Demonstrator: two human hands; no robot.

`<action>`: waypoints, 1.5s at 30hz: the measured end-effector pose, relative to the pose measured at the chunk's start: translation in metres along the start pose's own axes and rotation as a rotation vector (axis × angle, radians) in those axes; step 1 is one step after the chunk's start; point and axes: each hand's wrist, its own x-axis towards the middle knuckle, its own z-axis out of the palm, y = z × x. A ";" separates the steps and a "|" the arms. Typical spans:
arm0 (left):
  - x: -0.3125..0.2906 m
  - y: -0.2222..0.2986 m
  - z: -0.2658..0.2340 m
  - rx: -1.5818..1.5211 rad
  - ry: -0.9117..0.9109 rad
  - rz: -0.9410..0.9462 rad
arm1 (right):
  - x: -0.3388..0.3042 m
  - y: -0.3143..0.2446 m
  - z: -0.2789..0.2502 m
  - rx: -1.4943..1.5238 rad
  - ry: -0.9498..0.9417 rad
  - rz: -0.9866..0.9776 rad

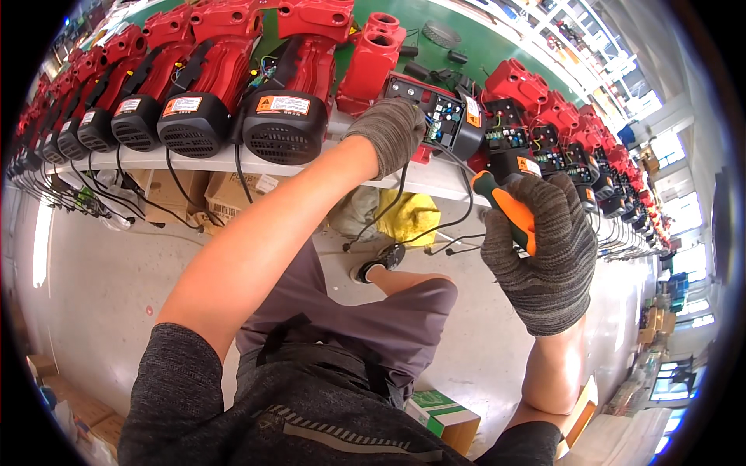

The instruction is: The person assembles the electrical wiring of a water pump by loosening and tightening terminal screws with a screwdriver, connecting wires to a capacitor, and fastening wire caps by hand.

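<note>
My shirt [311, 388] is nearest, my right hand [548, 260] grips an orange tool [514, 211], my left hand [386, 133] curls, hold unclear, at an open box [444, 115] between warning-labelled red pumps [311, 66].

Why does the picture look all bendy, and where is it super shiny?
In the head view, the fisheye lens curves the white bench toward the round black rim; in the head view, windows at right glare white, and the floor has a bright streak at far left.
</note>
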 end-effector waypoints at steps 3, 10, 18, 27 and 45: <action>-0.001 -0.001 0.009 -0.009 0.096 -0.022 | -0.001 0.001 0.000 0.000 0.001 -0.013; -0.006 0.003 0.020 0.087 0.213 -0.027 | -0.001 0.001 -0.001 -0.020 -0.001 -0.040; -0.006 0.003 0.016 0.005 0.233 0.019 | -0.001 0.002 -0.002 -0.012 -0.043 -0.001; -0.009 -0.001 0.017 -0.020 0.233 0.066 | -0.002 0.001 -0.001 -0.012 -0.039 0.001; -0.010 -0.004 0.010 -0.100 0.169 0.087 | 0.004 -0.013 -0.013 -0.059 -0.162 0.026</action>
